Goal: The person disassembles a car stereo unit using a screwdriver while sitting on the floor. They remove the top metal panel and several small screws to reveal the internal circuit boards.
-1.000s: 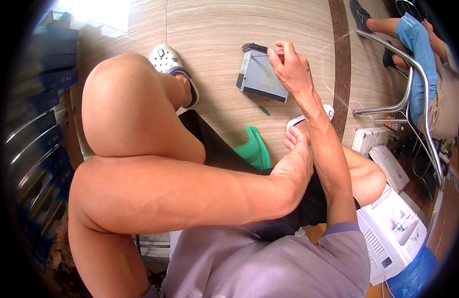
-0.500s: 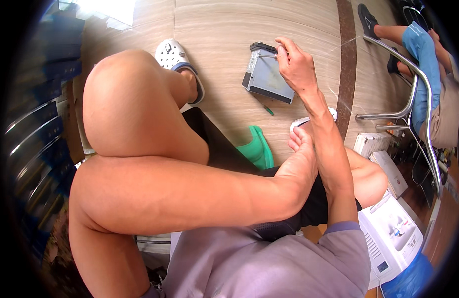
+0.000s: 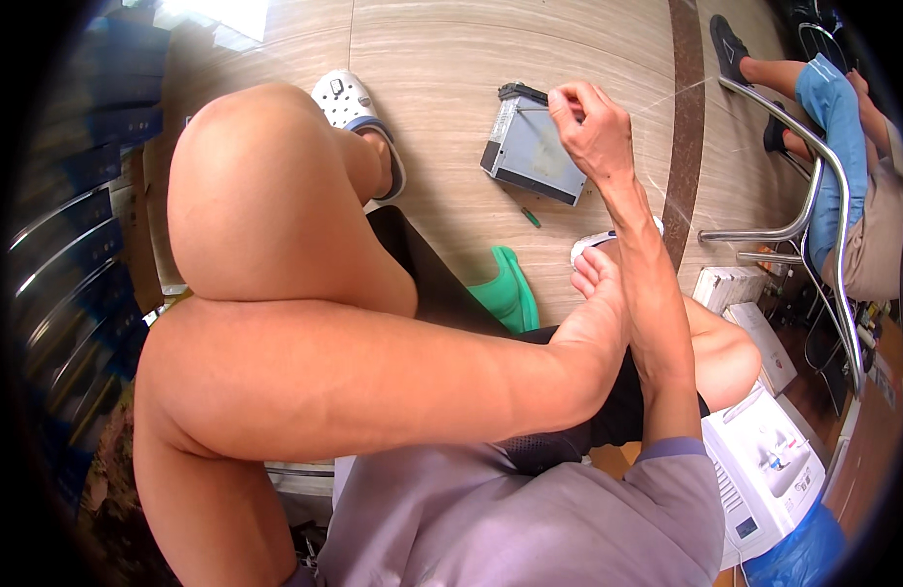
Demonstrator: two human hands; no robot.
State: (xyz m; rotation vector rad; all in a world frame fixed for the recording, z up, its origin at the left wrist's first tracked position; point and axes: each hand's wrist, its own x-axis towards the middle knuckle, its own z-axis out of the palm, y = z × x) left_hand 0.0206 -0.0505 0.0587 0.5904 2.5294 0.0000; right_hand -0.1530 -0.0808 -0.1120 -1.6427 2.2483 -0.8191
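Grey shirt (image 3: 529,519): nearest item; left forearm (image 3: 373,382) crosses in front of it. Cramped posture, probably costing reach and steadiness.

Left hand (image 3: 600,293): fingers loosely curled, nothing seen in it. Close by right forearm (image 3: 657,303), contact unclear. If the arms bump, the right hand's aim likely suffers.

Green plastic piece (image 3: 505,293): on the tile floor (image 3: 432,108), partly hidden behind dark clothing. Slight risk, perhaps a snag for a foot.

White clog, right foot (image 3: 583,247): near the box; a shifted foot might nudge the work.

Green-ended stick (image 3: 531,217): loose, just beside the box's near edge. Could roll away or be kicked.

Metal box (image 3: 529,147): flat on the floor ahead, beside the right hand, black strips at its near and far edges. No hand visibly bracing it, so a sideways push would probably slide or turn it.

Right hand (image 3: 596,127): fingers closed on what looks like a thin metal rod (image 3: 534,108), which lies across the far end of the box. Tip contact cannot be told. Main hazard: a slip from a poor hold or shallow angle, scratching the casing.

Chrome chair (image 3: 835,186), co-worker (image 3: 835,117): well apart, little threat.
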